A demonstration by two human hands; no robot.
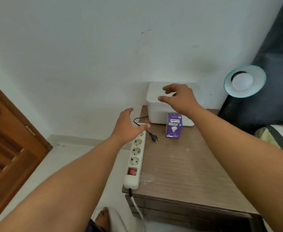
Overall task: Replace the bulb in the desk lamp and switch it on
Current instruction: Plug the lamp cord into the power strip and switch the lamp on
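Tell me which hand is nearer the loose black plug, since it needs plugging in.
Left. The left hand hovers over the power strip's far end, just left of the plug. The right hand is farther back, above the white box.

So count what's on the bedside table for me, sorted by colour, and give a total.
White: 2, the power strip and the lidded box
Purple: 1, the bulb carton
Black: 1, the loose plug
Total: 4
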